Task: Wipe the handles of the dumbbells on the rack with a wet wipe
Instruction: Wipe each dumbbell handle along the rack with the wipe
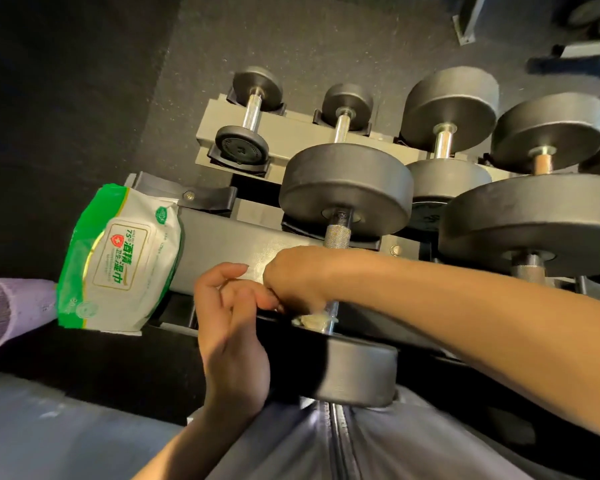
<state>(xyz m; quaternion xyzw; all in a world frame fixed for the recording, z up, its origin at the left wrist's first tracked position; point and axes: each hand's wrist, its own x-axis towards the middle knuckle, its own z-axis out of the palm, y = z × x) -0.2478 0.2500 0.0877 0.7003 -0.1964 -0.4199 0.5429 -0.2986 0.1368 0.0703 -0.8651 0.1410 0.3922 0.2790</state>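
Right hand (297, 277): reaches in from the right across the rack, fingers curled round the handle of the nearest dumbbell, fist closed on it. Grip tight, with the wet wipe bunched inside.
Wet wipe (310, 320): pale, crumpled; only a small wad shows below the right fist, against the lower end of the handle.
Left hand (231, 327): comes up from below, just left of the right hand. Fingers loosely curled, fingertips close to the right fist; grip holds nothing that I can make out.
Wiped dumbbell (347, 192): lies on the near tier of the rack, handle running toward the camera. Far head large and grey; near head (357, 374) close to the person's body.
Handle (338, 232): knurled metal shows between the far head and the right fist; a short shiny length shows below the fist.
Rack (229, 233): grey metal rails in two tiers, black cradles under the dumbbell heads.
Other dumbbells: two small ones (253, 109) (345, 109) and two larger ones (445, 133) (544, 147) on the far tier; another large one (534, 216) to the right on the near tier.
Wipes packet (118, 261): green and white soft pack, lying on the left end of the rack's near rail.
Floor (66, 98): dark speckled rubber.
Clothing: grey zipped garment (326, 445) at bottom of view; lilac knit sleeve (7, 310) at left edge.
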